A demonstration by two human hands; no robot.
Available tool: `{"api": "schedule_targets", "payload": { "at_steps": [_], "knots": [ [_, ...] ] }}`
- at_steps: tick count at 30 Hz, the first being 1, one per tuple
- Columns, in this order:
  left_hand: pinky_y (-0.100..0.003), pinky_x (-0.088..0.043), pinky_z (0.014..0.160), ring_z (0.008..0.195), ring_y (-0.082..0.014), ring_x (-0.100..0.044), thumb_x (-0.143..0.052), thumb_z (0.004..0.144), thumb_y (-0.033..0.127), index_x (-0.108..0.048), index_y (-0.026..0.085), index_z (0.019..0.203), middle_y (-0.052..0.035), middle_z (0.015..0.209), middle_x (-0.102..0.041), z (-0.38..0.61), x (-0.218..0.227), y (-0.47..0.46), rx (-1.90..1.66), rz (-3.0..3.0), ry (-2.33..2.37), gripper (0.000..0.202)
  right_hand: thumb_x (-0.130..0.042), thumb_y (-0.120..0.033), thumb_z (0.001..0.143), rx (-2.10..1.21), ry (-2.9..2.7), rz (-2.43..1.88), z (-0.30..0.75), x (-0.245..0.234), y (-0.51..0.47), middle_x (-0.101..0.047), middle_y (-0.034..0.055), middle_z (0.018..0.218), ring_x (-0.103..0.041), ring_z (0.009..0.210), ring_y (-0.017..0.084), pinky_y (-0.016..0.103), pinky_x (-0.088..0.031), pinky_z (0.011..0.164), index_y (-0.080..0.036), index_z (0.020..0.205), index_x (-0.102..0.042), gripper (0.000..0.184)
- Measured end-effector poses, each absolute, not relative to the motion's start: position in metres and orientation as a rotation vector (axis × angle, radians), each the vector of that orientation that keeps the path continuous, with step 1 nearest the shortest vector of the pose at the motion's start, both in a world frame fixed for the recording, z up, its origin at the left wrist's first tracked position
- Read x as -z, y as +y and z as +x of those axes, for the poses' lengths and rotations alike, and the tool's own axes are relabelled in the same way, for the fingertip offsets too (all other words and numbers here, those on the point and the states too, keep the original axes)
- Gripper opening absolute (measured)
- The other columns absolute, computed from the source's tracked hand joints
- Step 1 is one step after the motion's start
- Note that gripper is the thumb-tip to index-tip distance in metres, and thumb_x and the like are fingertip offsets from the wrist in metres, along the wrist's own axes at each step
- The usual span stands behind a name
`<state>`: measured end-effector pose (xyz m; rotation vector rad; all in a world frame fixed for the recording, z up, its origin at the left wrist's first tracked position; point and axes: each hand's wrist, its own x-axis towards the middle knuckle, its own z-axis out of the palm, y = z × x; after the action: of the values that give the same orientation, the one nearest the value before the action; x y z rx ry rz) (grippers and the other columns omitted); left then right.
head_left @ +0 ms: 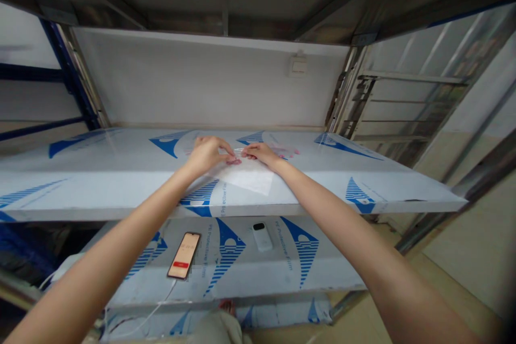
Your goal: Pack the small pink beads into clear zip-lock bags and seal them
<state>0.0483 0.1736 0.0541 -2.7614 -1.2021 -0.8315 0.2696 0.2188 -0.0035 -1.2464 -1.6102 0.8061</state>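
Observation:
A clear plastic bag (252, 178) lies flat on the film-covered shelf (121, 164), its far end between my two hands. My left hand (207, 155) is closed in a pinch at the left side of that end, thumb and forefinger close together. From the right, my right hand (261, 153) has its fingertips bent together on the other side of the bag's far end. Small pinkish-red pieces (234, 161) show at my left fingertips, and whether they are inside the bag I cannot tell. More pink pieces (296, 151) lie beyond my right hand.
On a lower shelf (169, 293) lie a lit phone (184, 256) with a white cable and a small white device (262, 237) with a dark end. A metal-framed panel (223, 2) hangs low overhead. Metal posts stand left and right, and a wall switch (299, 66) is behind.

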Motion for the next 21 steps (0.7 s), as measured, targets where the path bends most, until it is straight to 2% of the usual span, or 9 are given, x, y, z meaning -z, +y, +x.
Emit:
{"api": "schedule_targets", "payload": {
  "at_steps": [5,8,14,18,21],
  "knots": [
    [-0.037,-0.039,0.097,0.101,-0.0234,-0.063,-0.067,0.083,0.026,-0.076,0.020,0.089,-0.0055,0.104,-0.074,0.043,-0.061,0.209,0.741,-2.898,-0.999,0.012,-0.063,-0.011,0.081,-0.918,-1.495,-1.243,0.264,-0.003,0.213,-0.071,0.0048,0.075,-0.056,0.064,0.010,0.023,-0.046,0.070,-0.017,0.072,-0.070,0.013],
    [-0.031,-0.039,0.094,0.100,-0.0202,-0.063,-0.068,0.082,0.023,-0.077,0.023,0.087,-0.0034,0.102,-0.074,0.048,-0.055,0.221,0.644,-3.015,-0.821,0.010,-0.062,-0.009,0.081,-0.912,-1.495,-1.232,0.262,-0.005,0.209,-0.071,0.0040,0.073,-0.056,0.064,0.010,0.023,-0.046,0.071,-0.017,0.070,-0.070,0.015],
    [-0.032,-0.035,0.098,0.109,-0.0208,-0.060,-0.067,0.083,0.033,-0.077,0.029,0.088,-0.0003,0.107,-0.072,0.056,-0.040,0.234,0.558,-3.015,-0.776,0.012,-0.061,-0.010,0.081,-0.852,-1.506,-1.290,0.258,-0.008,0.204,-0.073,0.0059,0.079,-0.059,0.067,0.011,0.027,-0.048,0.076,-0.016,0.071,-0.070,0.015],
    [-0.033,-0.035,0.099,0.110,-0.0215,-0.057,-0.064,0.085,0.031,-0.077,0.027,0.091,-0.0008,0.108,-0.070,0.053,-0.043,0.233,0.634,-2.943,-0.794,0.015,-0.061,-0.010,0.081,-0.837,-1.526,-1.296,0.258,-0.008,0.204,-0.074,0.0060,0.081,-0.061,0.069,0.012,0.026,-0.049,0.076,-0.017,0.073,-0.070,0.014],
    [-0.032,-0.038,0.097,0.107,-0.0214,-0.057,-0.053,0.091,0.035,-0.075,0.022,0.096,-0.0047,0.108,-0.069,0.048,-0.041,0.236,0.831,-2.819,-0.971,0.026,-0.061,-0.011,0.083,-0.837,-1.546,-1.324,0.260,-0.007,0.205,-0.074,0.0063,0.083,-0.060,0.068,0.012,0.026,-0.049,0.076,-0.018,0.075,-0.070,0.014]
  ]
}}
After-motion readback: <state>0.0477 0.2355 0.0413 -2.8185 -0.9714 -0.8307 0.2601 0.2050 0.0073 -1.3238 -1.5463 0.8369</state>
